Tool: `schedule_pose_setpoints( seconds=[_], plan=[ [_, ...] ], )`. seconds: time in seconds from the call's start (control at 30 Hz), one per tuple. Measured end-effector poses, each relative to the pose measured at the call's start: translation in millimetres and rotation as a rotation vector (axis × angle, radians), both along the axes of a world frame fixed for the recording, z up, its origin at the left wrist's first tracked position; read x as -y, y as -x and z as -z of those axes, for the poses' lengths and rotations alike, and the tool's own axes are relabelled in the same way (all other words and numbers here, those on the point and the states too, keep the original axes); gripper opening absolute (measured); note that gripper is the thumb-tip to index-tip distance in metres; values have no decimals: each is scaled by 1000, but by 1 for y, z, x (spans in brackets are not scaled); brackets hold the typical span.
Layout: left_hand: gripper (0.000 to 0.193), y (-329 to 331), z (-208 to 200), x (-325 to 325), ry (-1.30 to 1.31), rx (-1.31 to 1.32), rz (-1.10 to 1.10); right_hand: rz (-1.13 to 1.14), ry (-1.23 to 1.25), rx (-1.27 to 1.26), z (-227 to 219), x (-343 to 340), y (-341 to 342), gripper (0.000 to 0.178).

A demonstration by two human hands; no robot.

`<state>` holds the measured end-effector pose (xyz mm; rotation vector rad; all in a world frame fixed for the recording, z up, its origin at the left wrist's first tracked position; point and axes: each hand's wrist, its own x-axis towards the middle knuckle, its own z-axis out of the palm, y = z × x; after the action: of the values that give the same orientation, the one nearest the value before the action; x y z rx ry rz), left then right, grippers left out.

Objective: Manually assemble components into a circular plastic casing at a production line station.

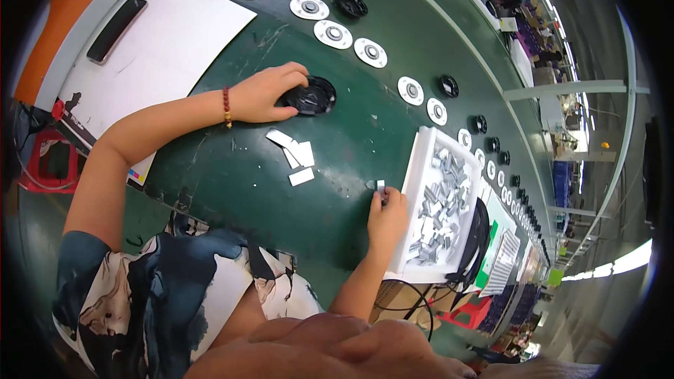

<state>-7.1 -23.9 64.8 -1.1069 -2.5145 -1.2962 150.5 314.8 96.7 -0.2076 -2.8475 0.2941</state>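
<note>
My left hand (269,93) is closed on the rim of a round black plastic housing (318,97) lying on the green table (337,147). Between the thumb and fingers of my right hand (388,223) is a small silver-and-white block (381,185), held just above the table beside the white tray (416,168). Many similar silver blocks (441,203) lie jumbled in that tray. Several flat white strips (301,177) lie in a loose, overlapping group below the black housing, between my hands.
Beyond the table runs a green belt with rows of white discs (333,34) and black housings (351,4). A dark phone (117,31) rests on a white sheet (189,17) at left. Black cables (477,242) hang by the tray; a red stool (49,161) stands lower left.
</note>
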Motion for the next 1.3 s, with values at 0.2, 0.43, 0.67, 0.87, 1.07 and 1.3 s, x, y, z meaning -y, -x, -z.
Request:
schedule_pose_setpoints(
  seconds=[0.2,0.43,0.67,0.87,1.07,1.3],
  plan=[
    [47,4,-10,-5,11,48,20,53,171,45,1,-5,-7,17],
    [47,12,-2,-12,6,24,46,61,256,21,-7,6,5,16],
    [49,9,2,-10,-126,201,122,-432,314,19,-53,72,85,19],
    [49,5,4,-11,-120,172,117,-675,118,31,-40,102,135,19],
    [46,6,6,-10,-126,173,135,-698,89,115,-27,109,141,19],
    [44,7,8,-11,-123,144,136,-659,100,100,-23,112,141,17]
  ],
)
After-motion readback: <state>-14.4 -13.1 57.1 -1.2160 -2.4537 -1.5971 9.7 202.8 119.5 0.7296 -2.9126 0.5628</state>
